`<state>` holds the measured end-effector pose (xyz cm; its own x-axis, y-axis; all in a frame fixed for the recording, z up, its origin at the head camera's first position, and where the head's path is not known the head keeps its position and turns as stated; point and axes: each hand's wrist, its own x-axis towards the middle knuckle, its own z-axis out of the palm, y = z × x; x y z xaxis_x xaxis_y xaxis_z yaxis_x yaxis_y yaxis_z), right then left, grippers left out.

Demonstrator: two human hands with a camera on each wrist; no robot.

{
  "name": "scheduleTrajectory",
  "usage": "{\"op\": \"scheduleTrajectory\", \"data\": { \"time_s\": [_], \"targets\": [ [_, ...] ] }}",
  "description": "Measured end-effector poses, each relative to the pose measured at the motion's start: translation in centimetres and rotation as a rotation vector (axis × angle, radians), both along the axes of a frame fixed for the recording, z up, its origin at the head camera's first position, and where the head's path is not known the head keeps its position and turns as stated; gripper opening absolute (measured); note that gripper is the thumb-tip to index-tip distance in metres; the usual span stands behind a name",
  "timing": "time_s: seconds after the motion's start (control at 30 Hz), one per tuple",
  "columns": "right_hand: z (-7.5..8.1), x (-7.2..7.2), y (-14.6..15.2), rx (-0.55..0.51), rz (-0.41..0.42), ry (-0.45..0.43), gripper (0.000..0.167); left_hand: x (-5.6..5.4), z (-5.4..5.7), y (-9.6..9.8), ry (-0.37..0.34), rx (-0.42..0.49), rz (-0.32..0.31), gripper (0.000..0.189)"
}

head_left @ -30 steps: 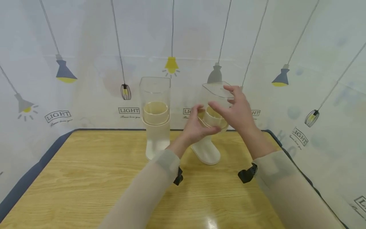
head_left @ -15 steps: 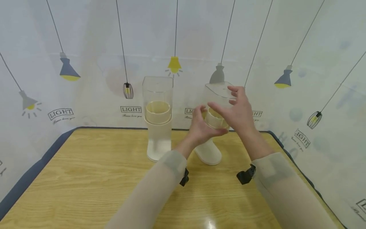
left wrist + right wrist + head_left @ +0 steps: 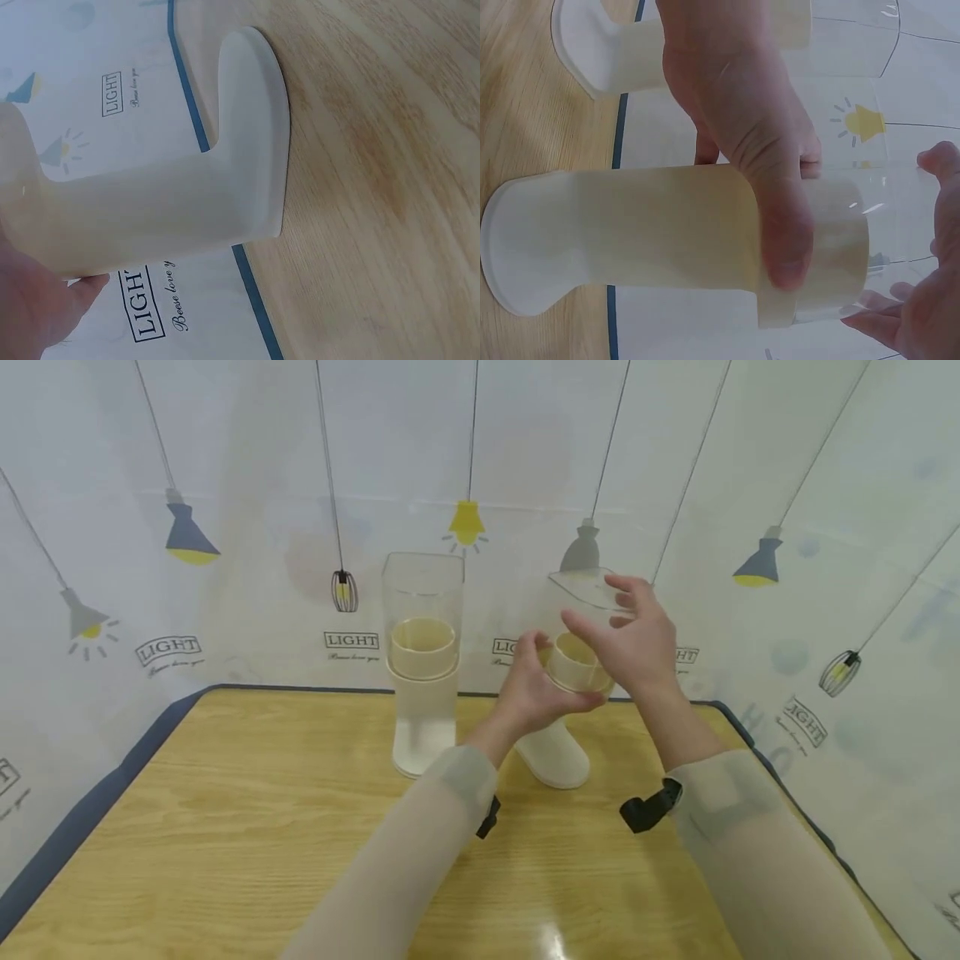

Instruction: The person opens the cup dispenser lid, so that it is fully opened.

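Two alike white stands rise from the table, each topped by a tall clear plastic container. My left hand (image 3: 528,689) grips the right-hand stand (image 3: 558,756) high up, just under its collar; the thumb (image 3: 789,251) lies across the front in the right wrist view. Above, my right hand (image 3: 637,643) holds the clear container (image 3: 581,589) on that stand, thumb in front and fingers curved behind its right side. A cream cup-like ring (image 3: 573,664) shows inside the container's lower part. In the left wrist view the stand's rounded foot (image 3: 255,127) rests on the wood.
The other stand (image 3: 425,718) is upright to the left, near my left forearm, its clear container (image 3: 423,585) reaching high. A wall sheet (image 3: 255,568) printed with lamps hangs behind the table's (image 3: 225,827) dark blue back edge.
The head view has drifted, so the scene appears slightly farther right. My left hand has slid a little to the right around the stand; the right hand keeps its place on the container.
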<state>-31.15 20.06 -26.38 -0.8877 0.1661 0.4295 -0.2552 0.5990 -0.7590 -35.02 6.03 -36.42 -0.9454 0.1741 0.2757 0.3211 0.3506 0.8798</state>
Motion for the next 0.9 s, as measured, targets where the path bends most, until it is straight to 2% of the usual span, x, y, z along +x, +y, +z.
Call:
{"op": "scheduleTrajectory", "data": {
  "time_s": [0.2, 0.4, 0.57, 0.73, 0.9],
  "targets": [
    [0.22, 0.44, 0.00, 0.044, -0.014, 0.034, 0.080, -0.22, 0.13, 0.19, 0.030, -0.022, -0.018, 0.122],
    [0.24, 0.46, 0.01, 0.115, -0.040, 0.042, 0.078, -0.17, 0.09, -0.11, 0.011, -0.017, -0.023, 0.122],
    [0.25, 0.45, 0.04, 0.099, -0.044, 0.028, 0.079, -0.24, 0.02, -0.19, 0.008, -0.007, -0.032, 0.122],
    [0.31, 0.63, -0.14, 0.148, -0.040, 0.045, 0.079, -0.22, 0.09, -0.35, -0.004, -0.013, -0.040, 0.122],
    [0.70, 0.78, -0.15, 0.097, -0.060, 0.012, 0.079, -0.29, 0.23, -0.43, 0.003, -0.034, -0.040, 0.124]
  ]
}}
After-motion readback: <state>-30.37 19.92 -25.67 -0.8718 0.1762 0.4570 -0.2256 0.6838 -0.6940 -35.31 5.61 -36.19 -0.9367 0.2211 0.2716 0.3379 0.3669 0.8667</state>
